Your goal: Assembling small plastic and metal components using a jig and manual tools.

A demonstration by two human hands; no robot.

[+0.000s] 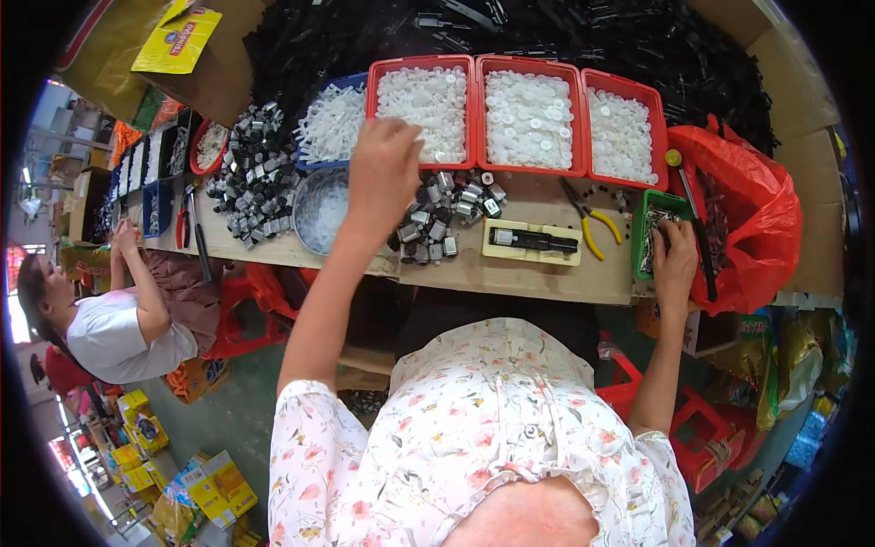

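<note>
Left hand (385, 169) raised over the desk (510, 273), fingers curled at the near rim of the leftmost red tray of white discs (428, 96); whether it grasps anything, cannot tell. Pile of small silver motors (442, 214) just at its 4 o'clock. Right hand (676, 260) at 3 o'clock, fingers dipped into the green bin (649, 205); grip hidden. Cream jig with black part (532, 242) lies between the hands. Yellow-handled pliers (592, 219) beside the jig.

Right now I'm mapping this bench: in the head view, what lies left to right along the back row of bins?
Blue bin of white parts → first red tray → second red tray → third red tray → red plastic bag.
</note>
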